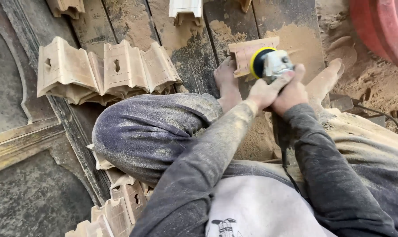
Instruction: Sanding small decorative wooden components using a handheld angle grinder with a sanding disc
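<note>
- Floor of dusty planks is carrying everything here, so sawdust is piling up around the work; judging by that, brushing it off now and then is probably helping the piece sit flat.
- Row of carved wooden blocks is lying well apart to the left, with more of them sitting by the knee, so nothing is crowding the tool.
- Power sander with the yellow-rimmed disc is pressing onto the small ribbed wooden piece, which is lying on the floor just beside the bare foot.
- Left hand is clenching around the sander body, and the right hand is wrapping the same body from the other side; both grips are full and tight.
- I'd say keeping the disc flat, pressing lightly and keeping toes back is mattering most.
- Cable is trailing off right, away from the disc.
</note>
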